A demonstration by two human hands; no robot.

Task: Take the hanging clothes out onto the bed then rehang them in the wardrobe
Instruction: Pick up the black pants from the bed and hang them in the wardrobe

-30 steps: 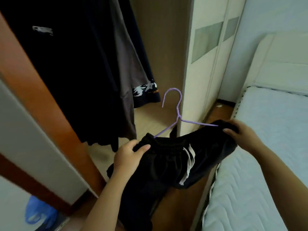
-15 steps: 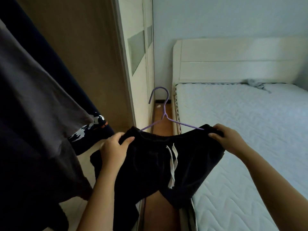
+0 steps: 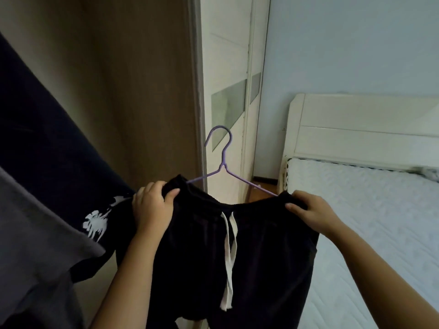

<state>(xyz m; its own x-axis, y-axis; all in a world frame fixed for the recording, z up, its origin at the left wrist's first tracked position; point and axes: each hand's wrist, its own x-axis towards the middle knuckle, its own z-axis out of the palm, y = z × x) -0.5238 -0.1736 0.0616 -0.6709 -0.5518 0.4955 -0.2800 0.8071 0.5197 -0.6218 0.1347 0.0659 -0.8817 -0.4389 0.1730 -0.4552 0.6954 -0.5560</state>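
Observation:
Black shorts (image 3: 261, 252) with a white drawstring hang on a purple wire hanger (image 3: 222, 160), held up in front of me. My left hand (image 3: 152, 205) grips the waistband's left end, and my right hand (image 3: 308, 210) grips its right end. The hanger's hook points up, free of any rail. Dark clothes (image 3: 42, 162) and a grey garment (image 3: 35, 245) still hang in the open wardrobe at the left. The bed (image 3: 380, 222) with a white quilted mattress lies at the right.
The wardrobe's brown inner wall (image 3: 130, 91) and white sliding doors (image 3: 228, 79) stand straight ahead. A white headboard (image 3: 361, 129) backs the bed against a pale blue wall. A strip of wooden floor (image 3: 259, 193) shows between wardrobe and bed.
My view has swung right from the wardrobe toward the bed, then lifted. Both hands keep their hold on the shorts, now raised higher and spread flatter on the hanger.

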